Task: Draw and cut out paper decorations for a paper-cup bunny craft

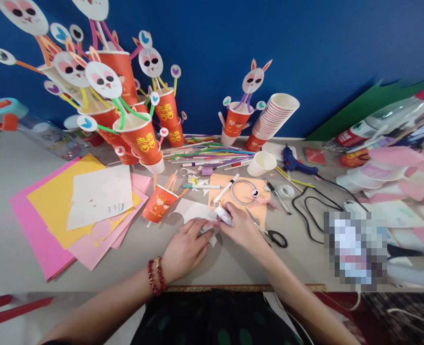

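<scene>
My right hand (239,224) is closed around a short white tube (224,215) that looks like a glue stick. Its lower end points at small white paper pieces (212,239). My left hand (186,249) lies flat with fingers stretched, the fingertips on those pieces and close to the tube. Under and behind the fingers is a larger cut sheet of white paper (190,211). Left of it stands a tilted red paper cup (159,205) with orange stems in it. Black-handled scissors (277,238) lie beside my right forearm, which partly hides them.
Red cups with rabbit faces (104,80) stand at the back left; stacked cups (275,117) at the back. Coloured paper (53,230) lies left. Orange paper (244,191), pipe cleaners (205,151), a marker (202,187), and a blue glue gun (296,163) with a black cord are ahead.
</scene>
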{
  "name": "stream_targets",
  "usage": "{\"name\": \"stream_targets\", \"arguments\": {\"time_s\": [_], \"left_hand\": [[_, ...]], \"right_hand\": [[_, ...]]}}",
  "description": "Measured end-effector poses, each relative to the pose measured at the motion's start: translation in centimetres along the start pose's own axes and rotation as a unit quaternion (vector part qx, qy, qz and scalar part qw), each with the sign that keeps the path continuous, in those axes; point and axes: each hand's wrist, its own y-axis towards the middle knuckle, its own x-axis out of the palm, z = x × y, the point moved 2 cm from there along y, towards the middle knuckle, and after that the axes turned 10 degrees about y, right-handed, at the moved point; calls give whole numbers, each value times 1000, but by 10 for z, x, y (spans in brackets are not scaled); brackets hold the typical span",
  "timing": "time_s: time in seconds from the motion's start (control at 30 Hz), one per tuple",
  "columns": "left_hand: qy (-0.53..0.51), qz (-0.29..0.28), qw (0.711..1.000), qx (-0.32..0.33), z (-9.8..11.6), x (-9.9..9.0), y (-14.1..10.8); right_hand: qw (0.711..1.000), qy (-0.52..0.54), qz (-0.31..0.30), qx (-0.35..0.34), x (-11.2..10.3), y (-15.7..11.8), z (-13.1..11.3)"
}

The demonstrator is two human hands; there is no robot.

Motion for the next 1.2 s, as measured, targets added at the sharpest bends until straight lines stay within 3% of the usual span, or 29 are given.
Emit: {"name": "stream_targets", "arguments": {"time_s": [1.2], "left_hand": [[28,-34,999,-24,1,7,2]], "right_hand": [[999,-47,6,-2,4,-1,-3]]}}
